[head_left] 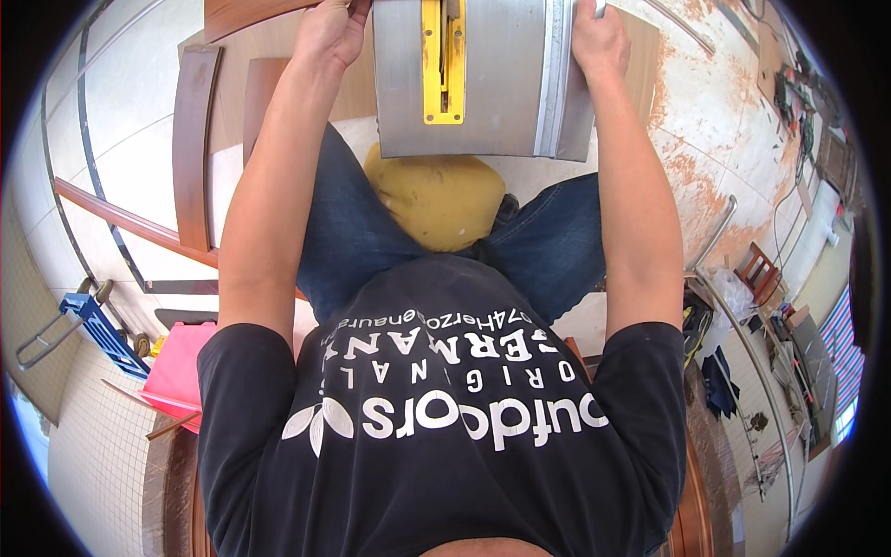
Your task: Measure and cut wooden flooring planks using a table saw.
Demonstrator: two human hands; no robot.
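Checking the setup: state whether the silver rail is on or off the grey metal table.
On: the silver rail lies across the grey metal table, whose surface shows on either side.

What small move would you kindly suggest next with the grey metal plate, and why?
I would probably steady the grey metal plate by its two sides, clear of the yellow slotted insert: the left grip is at its upper left side, the right grip at its upper right, and the open slot lies between them.
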